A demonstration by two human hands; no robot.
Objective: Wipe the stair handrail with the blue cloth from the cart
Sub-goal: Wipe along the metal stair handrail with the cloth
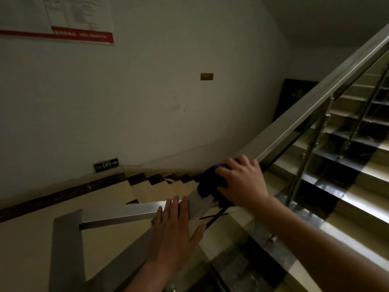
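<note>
Pressing down on the blue cloth (210,182), the right hand (242,180) has its fingers curled over the bunched, nubby fabric, clamping it against the top of the stair handrail (294,116). That cloth sits right at the bend where the rail turns, a dark blue lump with a fuzzy edge draping over the metal at about 7 o'clock from the knuckles. The handrail itself is flat-topped, brushed steel, boxy in section, with a bright sheen along its lower edge; it climbs away toward 2 o'clock and, from the bend, a short level piece runs off toward 8 o'clock to meet another grey flat section.

And the left hand (174,232) lies flat, fingers straight and spread, palm down on the rail just at 7 o'clock from the cloth, gripping nothing (fingertips resting on the level steel piece).

Under the rail, a clear glass panel (315,157) is held by slim round steel posts (305,157) with small clamps. Beyond it, at 3 o'clock, polished stair treads (357,194) gleam, pale stone with dark glossy risers. The landing floor (31,239) is cream tile with a dark border. On the matte white wall (147,91): a small green exit sign (106,164) low at 9 o'clock, a brass-coloured plate (207,76), and a notice board with a red strip (63,20) at 11 o'clock, text too blurred to read.
</note>
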